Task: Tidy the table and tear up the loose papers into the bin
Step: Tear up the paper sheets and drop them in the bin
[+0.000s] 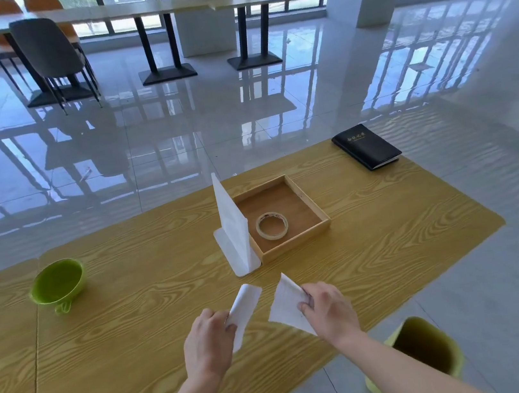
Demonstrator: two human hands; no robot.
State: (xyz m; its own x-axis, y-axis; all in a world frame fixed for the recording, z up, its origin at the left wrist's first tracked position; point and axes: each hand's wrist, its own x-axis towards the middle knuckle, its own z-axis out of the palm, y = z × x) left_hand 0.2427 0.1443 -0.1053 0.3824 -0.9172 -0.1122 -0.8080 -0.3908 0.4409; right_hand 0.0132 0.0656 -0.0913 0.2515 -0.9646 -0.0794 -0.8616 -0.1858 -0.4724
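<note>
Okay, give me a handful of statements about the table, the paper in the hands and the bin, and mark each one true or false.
1. Each hand holds a separate piece of paper. True: the left hand grips one piece and the right hand grips another piece, with a gap between them.
2. The roll of tape lies inside the wooden tray. True.
3. The green bowl stands on the black notebook. False: the bowl is at the table's left side, the notebook at the far right corner.
4. The bin stands on the table. False: it stands on the floor by the table's near right edge.
5. The tray is full of paper scraps. False: only the tape shows inside.
</note>
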